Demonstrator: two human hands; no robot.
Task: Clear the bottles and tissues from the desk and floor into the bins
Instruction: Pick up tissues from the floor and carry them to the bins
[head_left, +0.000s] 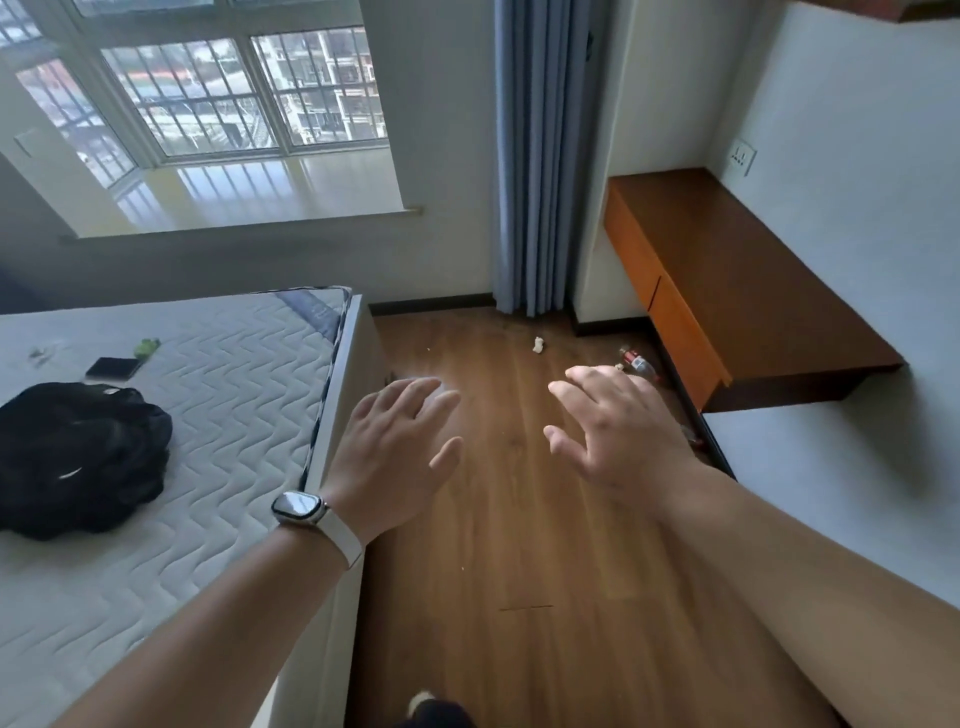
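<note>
A clear plastic bottle (638, 362) with a red label lies on the wooden floor near the base of the desk (753, 291). A crumpled white tissue (538, 345) sits on the floor further left, by the curtain. A second small scrap (620, 367) peeks out just above my right hand. My left hand (397, 447), with a watch on the wrist, and my right hand (618, 431) are both held out above the floor, fingers spread, holding nothing. The desk top shows no objects. No bin is in view.
A bed with a bare quilted mattress (182, 415) fills the left, carrying a black bag (78, 457), a dark phone (113, 368) and a green item (147, 347). A blue curtain (535, 182) hangs beside the window. Wood floor (519, 545) runs between bed and desk.
</note>
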